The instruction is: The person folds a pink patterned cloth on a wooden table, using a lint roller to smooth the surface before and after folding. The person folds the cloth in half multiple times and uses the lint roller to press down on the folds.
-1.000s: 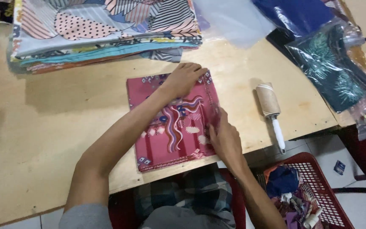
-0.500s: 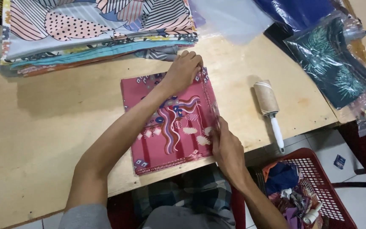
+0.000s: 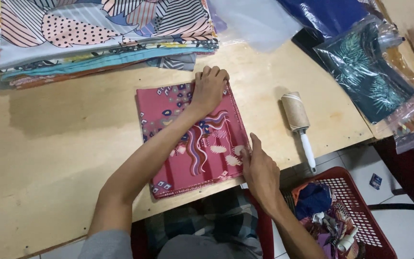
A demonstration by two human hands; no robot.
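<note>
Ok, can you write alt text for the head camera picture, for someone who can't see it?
A person's left hand and right hand press flat on a folded pink patterned cloth on a pale wooden table. A white-handled lint roller lies beside it, with a stack of folded patterned fabrics behind.

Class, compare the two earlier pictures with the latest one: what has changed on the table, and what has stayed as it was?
Little moved. The left hand stays flat on the far edge of the folded pink patterned cloth; the right hand stays at its near right corner. The lint roller and fabric stack lie as before.
</note>
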